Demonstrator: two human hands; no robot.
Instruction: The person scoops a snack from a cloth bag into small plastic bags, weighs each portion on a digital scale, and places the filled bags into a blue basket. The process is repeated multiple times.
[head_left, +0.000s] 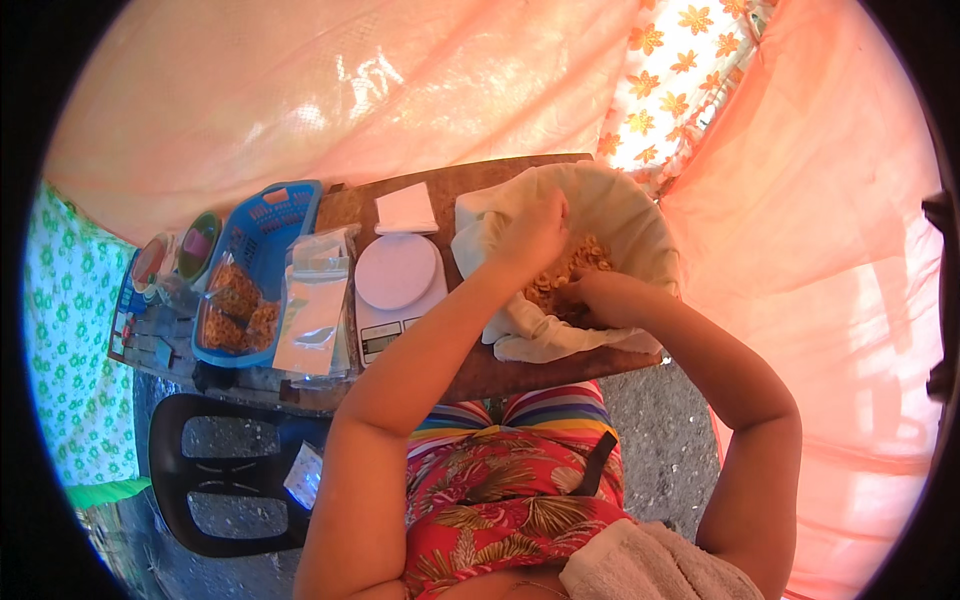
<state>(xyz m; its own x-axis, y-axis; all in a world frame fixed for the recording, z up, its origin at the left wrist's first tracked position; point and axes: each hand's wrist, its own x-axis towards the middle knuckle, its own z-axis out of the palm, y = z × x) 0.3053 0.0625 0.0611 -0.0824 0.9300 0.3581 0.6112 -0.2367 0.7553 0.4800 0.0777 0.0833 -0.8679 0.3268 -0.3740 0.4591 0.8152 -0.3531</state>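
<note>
A wide round container (645, 217) lined with pale cloth stands at the right end of the wooden table, and a heap of ring-shaped, orange-brown snack pieces (589, 255) lies inside. My right hand (609, 296) reaches down into this heap, its fingertips partly hidden among the pieces. Above the left part of the lining is my left hand (541, 231), fingers curled; whether anything is in them is hidden. Left of the container sits a white digital kitchen scale (397, 271) with a round platform, partly covered by my left forearm.
Clear plastic pouches (315, 315) lie left of the scale, and a white stack (406, 208) lies behind it. A blue plastic basket (262, 232) holds several filled snack bags (236, 300). Lidded tubs (199, 244) stand farther left. A black plastic chair (169, 465) is below the table.
</note>
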